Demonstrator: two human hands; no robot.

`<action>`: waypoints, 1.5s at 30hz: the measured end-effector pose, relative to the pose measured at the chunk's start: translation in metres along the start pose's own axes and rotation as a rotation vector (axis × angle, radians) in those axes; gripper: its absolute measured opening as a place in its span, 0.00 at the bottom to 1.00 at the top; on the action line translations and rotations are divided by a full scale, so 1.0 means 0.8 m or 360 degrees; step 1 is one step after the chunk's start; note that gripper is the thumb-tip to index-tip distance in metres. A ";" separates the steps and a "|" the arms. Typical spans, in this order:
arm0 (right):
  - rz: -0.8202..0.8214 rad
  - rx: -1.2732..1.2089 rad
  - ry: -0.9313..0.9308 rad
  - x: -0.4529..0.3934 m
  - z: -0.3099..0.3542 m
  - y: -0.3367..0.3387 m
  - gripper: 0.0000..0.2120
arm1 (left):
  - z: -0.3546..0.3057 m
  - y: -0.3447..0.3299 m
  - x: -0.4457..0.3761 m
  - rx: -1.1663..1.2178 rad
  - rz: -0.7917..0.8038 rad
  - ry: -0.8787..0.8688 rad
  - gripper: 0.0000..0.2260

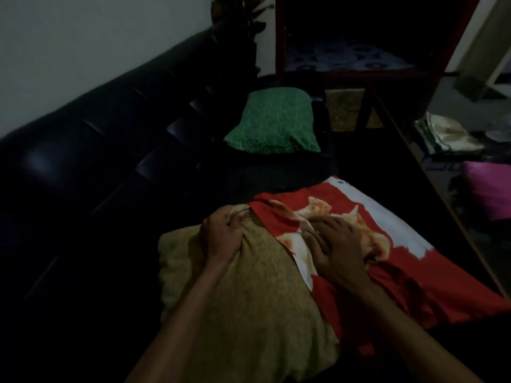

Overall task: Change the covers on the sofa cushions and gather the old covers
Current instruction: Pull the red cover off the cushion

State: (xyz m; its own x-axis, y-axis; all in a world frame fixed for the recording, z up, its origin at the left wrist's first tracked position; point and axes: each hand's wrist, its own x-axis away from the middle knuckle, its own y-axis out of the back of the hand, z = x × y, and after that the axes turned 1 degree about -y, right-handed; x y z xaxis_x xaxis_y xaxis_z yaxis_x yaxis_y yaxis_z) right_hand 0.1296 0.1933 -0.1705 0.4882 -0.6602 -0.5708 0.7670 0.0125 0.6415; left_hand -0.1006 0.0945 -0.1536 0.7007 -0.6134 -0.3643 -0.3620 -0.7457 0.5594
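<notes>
Cushion (243,299), gold and soft, lies on the dark sofa (96,161) under my arms, half inside the red cover (387,261); light and squashy, I judge, best taken at corners; my left hand (221,233) pinches its far corner; my right hand (340,244) presses the cover's edge, fingers nearly flat; dim light hides the cover's opening.

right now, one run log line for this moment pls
step: cover change | left hand: grips gold cushion corner | right hand: on red cover | green cushion: apart on sofa
</notes>
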 end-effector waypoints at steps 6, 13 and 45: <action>-0.0185 -0.0289 0.0273 -0.074 0.024 0.037 0.10 | -0.080 0.052 -0.024 0.0095 -0.0425 -0.0797 0.01; -0.0088 -0.0142 0.0263 -0.158 0.064 0.066 0.19 | -0.066 0.064 0.009 -0.0178 -0.0152 -0.1356 0.17; 0.0197 0.0140 0.0043 -0.148 -0.015 0.091 0.13 | -0.083 0.093 0.019 -0.0296 0.0016 -0.0951 0.10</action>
State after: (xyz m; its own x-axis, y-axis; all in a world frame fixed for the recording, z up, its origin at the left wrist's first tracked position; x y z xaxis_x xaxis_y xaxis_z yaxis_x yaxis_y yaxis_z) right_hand 0.1327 0.2809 -0.0624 0.5888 -0.6371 -0.4974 0.6614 0.0260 0.7496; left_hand -0.0761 0.0474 -0.0681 0.2132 -0.6999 -0.6817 -0.2163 -0.7143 0.6656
